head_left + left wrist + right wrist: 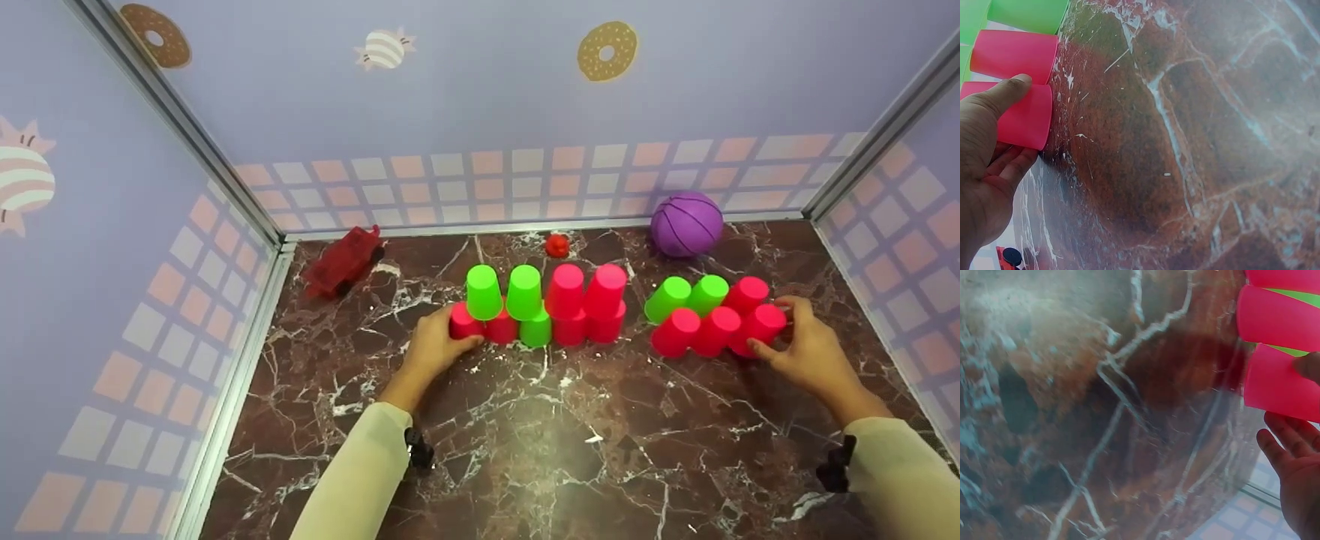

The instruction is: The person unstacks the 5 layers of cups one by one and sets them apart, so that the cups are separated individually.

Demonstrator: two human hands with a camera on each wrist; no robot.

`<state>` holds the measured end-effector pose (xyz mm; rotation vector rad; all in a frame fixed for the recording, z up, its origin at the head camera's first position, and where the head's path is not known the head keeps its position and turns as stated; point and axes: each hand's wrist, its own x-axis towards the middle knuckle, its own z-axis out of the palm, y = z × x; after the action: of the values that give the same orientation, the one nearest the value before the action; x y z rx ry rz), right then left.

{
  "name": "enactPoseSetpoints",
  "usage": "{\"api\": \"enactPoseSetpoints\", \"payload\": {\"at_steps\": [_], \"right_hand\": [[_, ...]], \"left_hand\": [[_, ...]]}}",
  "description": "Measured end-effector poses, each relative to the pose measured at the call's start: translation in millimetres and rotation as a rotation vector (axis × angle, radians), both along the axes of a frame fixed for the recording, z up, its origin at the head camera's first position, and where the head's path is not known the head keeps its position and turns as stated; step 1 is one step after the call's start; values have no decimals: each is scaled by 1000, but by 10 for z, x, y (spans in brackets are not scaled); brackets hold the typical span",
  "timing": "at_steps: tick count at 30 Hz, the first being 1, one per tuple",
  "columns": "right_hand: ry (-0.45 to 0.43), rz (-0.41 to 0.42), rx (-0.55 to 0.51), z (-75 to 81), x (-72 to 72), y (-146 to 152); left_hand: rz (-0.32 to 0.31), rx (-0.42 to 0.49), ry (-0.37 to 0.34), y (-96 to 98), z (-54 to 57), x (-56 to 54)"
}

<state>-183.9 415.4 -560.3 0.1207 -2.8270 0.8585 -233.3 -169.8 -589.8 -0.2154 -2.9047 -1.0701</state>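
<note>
At the left end of a row of upside-down plastic cups, my left hand [435, 346] grips a pink cup [465, 321], thumb on its near side and fingers around its outer side. Further along that bottom row are more pink cups [570, 328] and a green cup [535, 330]. On top stand two green cups [484, 292] and two pink ones [606, 291]. To the right, my right hand [816, 351] holds the end pink cup [765, 324] of a second group between thumb and fingers. Two pink cups [1278, 318] stand beside it; green cups [670, 298] and a pink one [748, 292] are behind.
A purple ball [687, 224] sits at the back right by the wall. Near the back edge lies a small red object [557, 245]. A red toy vehicle [345, 262] is at the back left. Patterned panels enclose the dark marbled surface [525, 450] at the back and sides.
</note>
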Motion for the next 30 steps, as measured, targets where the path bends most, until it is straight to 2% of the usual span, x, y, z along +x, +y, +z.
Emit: {"api": "enactPoseSetpoints", "payload": {"at_steps": [7,10,13,14,16,19,24,25,27,30], "right_hand": [[-42,-16,4,-107,-12,-41],[-47,-14,1,-109,-21,-47],[-50,-7,-1,-116,-23,-48],[-52,-5,0,-118,-23,-50],[-49,-3,4,-122,-24,-48],[-41,-2,21,-117,-30,-43],[-24,5,46,-67,-48,-30],[-24,7,46,-46,-53,-27],[-19,13,42,7,-65,-22],[32,36,33,93,-108,-21]], "left_hand": [[-22,31,12,-26,-57,-38],[-28,22,57,-75,-226,-108],[-32,10,85,-111,-314,-137],[-32,10,83,-111,-312,-134],[-34,26,62,-97,-230,-98],[-22,26,18,-39,-62,-36],[0,-4,-4,-9,-5,-2],[0,1,-2,-11,-1,1],[-17,17,34,-93,-224,-107],[-19,20,37,-99,-226,-112]]}}
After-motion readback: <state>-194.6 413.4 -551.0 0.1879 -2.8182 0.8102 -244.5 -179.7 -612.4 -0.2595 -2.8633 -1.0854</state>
